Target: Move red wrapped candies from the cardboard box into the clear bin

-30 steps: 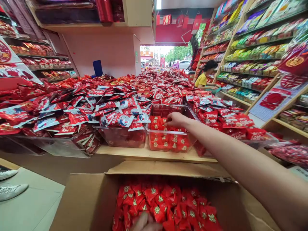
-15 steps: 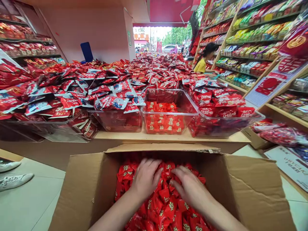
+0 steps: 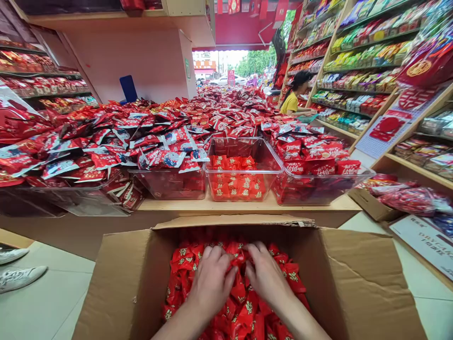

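Since the earlier view, my right hand (image 3: 267, 276) has closed in toward my left hand (image 3: 212, 278), and the two sets of fingers now almost meet over the middle of the load. Both hands are inside an open cardboard carton (image 3: 357, 264), on a heap of red foil packets (image 3: 184, 269) with gold printing. My fingers (image 3: 215, 252) are curled down onto the packets, not spread open; whether they are clenched on any one packet cannot be determined from this view. The carton stands on white floor tiles (image 3: 53, 302), its flaps folded outward. Directly ahead is a wooden shelf (image 3: 247, 204) carrying clear plastic bins; the bin straight ahead (image 3: 240, 172) holds similar red packets in a low layer. Bins on either side are piled with larger red bags (image 3: 311, 153). A co-worker in a yellow shirt (image 3: 290, 104) stands farther along, beside the snack shelving (image 3: 361, 61) on the right, with hands held out at waist height. A pair of white sneakers (image 3: 17, 276) shows at the left edge, on the floor beside the carton. A blue stool-like object (image 3: 128, 89) stands against the pink wall behind the piled bags.
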Tool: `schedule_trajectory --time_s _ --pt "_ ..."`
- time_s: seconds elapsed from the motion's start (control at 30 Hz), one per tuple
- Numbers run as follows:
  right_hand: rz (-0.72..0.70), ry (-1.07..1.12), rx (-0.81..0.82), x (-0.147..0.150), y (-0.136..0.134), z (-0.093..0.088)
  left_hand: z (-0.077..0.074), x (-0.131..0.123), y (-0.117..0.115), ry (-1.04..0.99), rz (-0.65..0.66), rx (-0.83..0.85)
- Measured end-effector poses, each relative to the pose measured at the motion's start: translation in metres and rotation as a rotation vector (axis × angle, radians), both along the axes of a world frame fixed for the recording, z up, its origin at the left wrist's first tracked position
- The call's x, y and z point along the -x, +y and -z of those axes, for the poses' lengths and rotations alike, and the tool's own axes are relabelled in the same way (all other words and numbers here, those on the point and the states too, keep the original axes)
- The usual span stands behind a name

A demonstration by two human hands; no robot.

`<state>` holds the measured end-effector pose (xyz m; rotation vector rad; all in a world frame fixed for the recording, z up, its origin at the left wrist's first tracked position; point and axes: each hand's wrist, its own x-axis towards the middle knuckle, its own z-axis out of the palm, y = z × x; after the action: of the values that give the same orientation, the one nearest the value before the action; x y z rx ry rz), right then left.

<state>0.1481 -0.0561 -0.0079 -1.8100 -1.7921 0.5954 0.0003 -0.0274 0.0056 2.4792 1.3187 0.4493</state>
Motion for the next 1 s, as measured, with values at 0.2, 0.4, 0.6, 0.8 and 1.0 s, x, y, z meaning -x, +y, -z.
schedule_trajectory --time_s 0.2,0.4,0.6,0.8,1.0 --pt "-0.070 0.093 0.017 -0.001 -0.003 0.001 0.002 -0.012 0.001 0.108 -0.047 0.064" --pt "-0.153 0.475 0.133 -0.014 -0.015 -0.015 -0.016 -0.003 -0.003 -0.094 0.110 0.174" --pt "-0.217 0.758 -0.024 -0.022 -0.027 -0.039 -0.044 0.003 -0.015 -0.396 0.167 0.337" --pt "-0.153 0.715 -0.399 -0.019 -0.038 -0.039 -0.052 0.000 -0.025 -0.632 0.075 0.428" --pt "-0.209 0.706 -0.442 -0.019 -0.044 -0.040 -0.055 -0.004 -0.028 -1.039 -0.095 0.919"
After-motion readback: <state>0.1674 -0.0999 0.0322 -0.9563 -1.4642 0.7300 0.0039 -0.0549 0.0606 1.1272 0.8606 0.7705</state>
